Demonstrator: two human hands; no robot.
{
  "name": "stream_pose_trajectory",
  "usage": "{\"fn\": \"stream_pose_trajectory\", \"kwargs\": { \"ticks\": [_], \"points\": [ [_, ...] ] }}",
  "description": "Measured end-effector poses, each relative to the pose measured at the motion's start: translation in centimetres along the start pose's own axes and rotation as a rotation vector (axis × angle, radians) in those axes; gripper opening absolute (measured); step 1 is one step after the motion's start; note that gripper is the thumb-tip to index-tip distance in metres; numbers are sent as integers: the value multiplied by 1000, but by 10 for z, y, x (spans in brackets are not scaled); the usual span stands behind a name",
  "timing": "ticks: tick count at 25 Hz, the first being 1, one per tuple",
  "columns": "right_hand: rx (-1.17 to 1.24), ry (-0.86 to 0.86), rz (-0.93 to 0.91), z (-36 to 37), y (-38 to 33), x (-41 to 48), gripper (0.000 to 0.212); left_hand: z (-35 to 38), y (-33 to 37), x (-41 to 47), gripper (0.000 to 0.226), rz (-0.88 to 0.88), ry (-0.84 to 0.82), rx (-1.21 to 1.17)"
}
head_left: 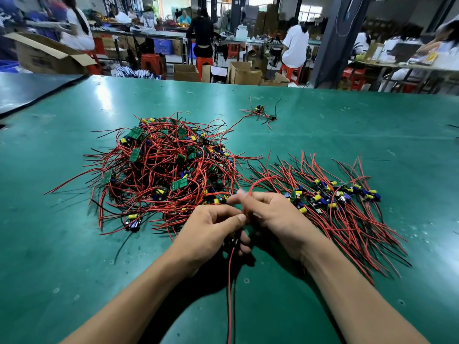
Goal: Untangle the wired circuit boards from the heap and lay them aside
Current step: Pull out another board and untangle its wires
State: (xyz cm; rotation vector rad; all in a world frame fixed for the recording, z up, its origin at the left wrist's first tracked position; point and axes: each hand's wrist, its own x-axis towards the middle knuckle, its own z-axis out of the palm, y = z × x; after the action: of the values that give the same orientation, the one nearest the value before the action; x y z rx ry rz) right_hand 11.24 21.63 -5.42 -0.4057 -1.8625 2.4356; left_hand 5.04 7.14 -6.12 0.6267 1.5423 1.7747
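A tangled heap [169, 170] of small green circuit boards with red and black wires lies on the green table [347, 135], left of centre. To its right is a sorted row of boards [332, 197] with their wires fanned out. My left hand [213, 234] grips a dark board in its curled fingers; its red and black wires [229, 294] hang down toward me. My right hand [270, 212], blurred at the fingertips, pinches a red wire [260, 181] that loops up and over toward the row.
Two loose wired boards [263, 112] lie apart at the far middle of the table. A dark mat edge [37, 100] crosses the far left corner. Beyond the table are cardboard boxes [243, 73], red stools and seated people at benches.
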Motion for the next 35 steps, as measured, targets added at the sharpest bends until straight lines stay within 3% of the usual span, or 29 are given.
{"fn": "stream_pose_trajectory", "kwargs": {
  "ticks": [3, 8, 13, 15, 17, 22, 25, 27, 31, 35],
  "points": [
    [5, -124, 69, 3, 2, -8, 38, -2, 1, 0, 19, 15, 19, 19],
    [-144, -54, -21, 2, 2, -4, 40, -1, 1, 2, 21, 15, 57, 30],
    [-517, 229, -103, -7, 3, 5, 41, 1, 3, 0, 17, 37, 43, 70],
    [-460, 354, -114, -10, 4, 10, 41, 1, 4, -1, 17, 36, 23, 82],
    [-226, 429, -110, -11, 3, 13, 42, 1, 4, -2, 17, 20, -5, 100],
    [166, 309, -31, -4, -5, 9, 60, -1, 3, -1, 16, -5, -6, 118],
    [226, 223, 17, -6, -8, 6, 65, -1, 0, 0, 10, -23, 8, 116],
    [160, 213, 11, -4, -8, 5, 60, -1, -2, 2, 10, -17, 19, 120],
    [-213, 160, -12, 4, 1, 0, 43, 1, -7, 3, 12, 21, 33, 116],
    [-280, 80, 61, -3, -1, -2, 45, -1, -8, 2, 16, 40, 50, 139]
  ]
}}
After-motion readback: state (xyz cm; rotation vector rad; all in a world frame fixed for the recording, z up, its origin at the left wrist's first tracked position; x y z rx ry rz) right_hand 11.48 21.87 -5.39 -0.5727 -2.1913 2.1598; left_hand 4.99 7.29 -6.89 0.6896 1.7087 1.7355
